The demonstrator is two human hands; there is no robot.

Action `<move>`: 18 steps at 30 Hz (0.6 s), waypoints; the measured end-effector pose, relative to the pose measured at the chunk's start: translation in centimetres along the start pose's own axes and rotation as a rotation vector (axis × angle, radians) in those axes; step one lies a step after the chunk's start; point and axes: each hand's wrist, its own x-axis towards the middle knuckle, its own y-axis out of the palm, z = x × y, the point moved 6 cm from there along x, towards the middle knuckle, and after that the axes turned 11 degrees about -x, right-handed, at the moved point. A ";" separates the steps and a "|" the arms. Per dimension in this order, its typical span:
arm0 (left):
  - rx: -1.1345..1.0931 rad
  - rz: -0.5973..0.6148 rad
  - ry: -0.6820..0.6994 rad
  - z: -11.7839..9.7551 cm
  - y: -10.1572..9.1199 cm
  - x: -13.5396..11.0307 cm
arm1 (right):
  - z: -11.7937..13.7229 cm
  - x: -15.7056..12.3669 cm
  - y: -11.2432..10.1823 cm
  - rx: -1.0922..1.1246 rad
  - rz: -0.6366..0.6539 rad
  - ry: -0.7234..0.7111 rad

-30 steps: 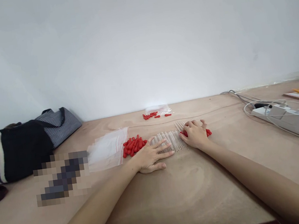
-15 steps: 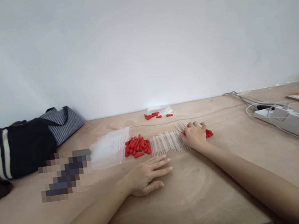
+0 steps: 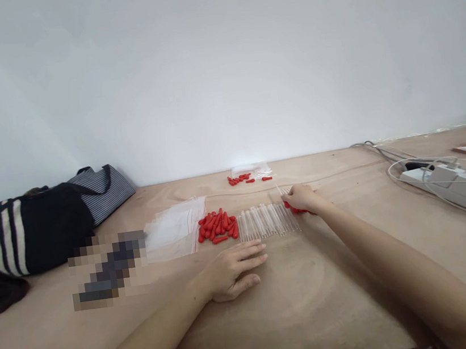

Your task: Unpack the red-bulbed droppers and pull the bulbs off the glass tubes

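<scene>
My left hand lies flat on the wooden table with its fingers stretched out, just in front of a row of clear plastic tubes and holding nothing. My right hand rests at the right end of that row. Its fingers are curled over a few red caps that show under its palm. A pile of red caps lies at the left end of the tubes.
Clear zip bags lie left of the red pile. More red caps and a small bag sit by the wall. A striped tote bag is at the far left, a blurred dark object beside it. A power strip with cables is at right.
My left hand has drawn back off the tubes toward me and now lies flat on the bare table. My right hand has closed in over the red caps at the right end.
</scene>
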 end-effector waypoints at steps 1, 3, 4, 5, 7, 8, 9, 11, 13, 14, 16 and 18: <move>-0.011 -0.105 -0.003 0.1 -0.3 0.1 | 0.3 -0.9 -0.1 0.051 -0.003 -0.046; -0.035 -0.315 -0.051 0.5 -0.6 0.5 | 1.2 -3.0 0.1 0.164 -0.026 -0.144; -0.050 -0.402 -0.096 0.8 -0.6 0.9 | 1.8 -4.1 0.3 0.234 -0.051 -0.199; -0.069 -0.474 -0.154 1.1 -0.5 1.3 | 2.4 -5.2 0.4 0.413 -0.105 -0.268; -0.121 -0.583 -0.280 1.6 -0.1 2.2 | 3.2 -7.0 1.2 0.643 -0.168 -0.314; -0.158 -0.620 -0.334 1.8 0.1 2.7 | 3.4 -7.5 1.7 0.707 -0.196 -0.307; -0.197 -0.645 -0.375 1.9 0.3 3.1 | 3.6 -7.9 2.2 0.739 -0.212 -0.295; -0.251 -0.663 -0.426 2.2 0.7 3.7 | 3.9 -8.2 2.6 0.729 -0.238 -0.282; -0.219 -0.663 -0.453 2.5 0.6 3.7 | 3.8 -8.3 2.3 0.650 -0.289 -0.296; -0.166 -0.663 -0.457 2.6 0.3 3.4 | 3.5 -8.4 1.8 0.597 -0.344 -0.301; -0.030 -0.660 -0.431 2.8 -0.4 2.5 | 2.4 -8.8 0.3 0.472 -0.523 -0.283; 0.090 -0.641 -0.365 2.8 -1.0 1.6 | 1.6 -9.5 -1.1 0.312 -0.708 -0.290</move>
